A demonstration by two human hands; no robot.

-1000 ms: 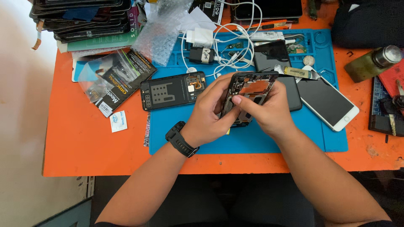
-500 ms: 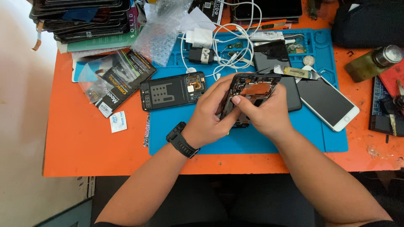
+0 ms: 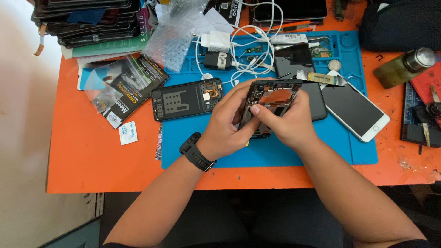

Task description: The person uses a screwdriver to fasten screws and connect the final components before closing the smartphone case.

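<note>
Both hands grip an opened phone frame [image 3: 271,103] above the middle of the blue repair mat [image 3: 275,151]; the left hand [image 3: 227,126] wraps its left side; the right hand [image 3: 285,121] pinches its lower edge; a black back cover [image 3: 186,98] lies near the mat's left edge.

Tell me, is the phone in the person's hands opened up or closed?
Opened up. The phone held by the left hand and right hand shows bare internal parts and copper-coloured shielding, with no cover over them.

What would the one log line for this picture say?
left hand: holds opened phone | right hand: thumb pressing inside it | under: blue mat | beside: phone back cover, white phone
</note>
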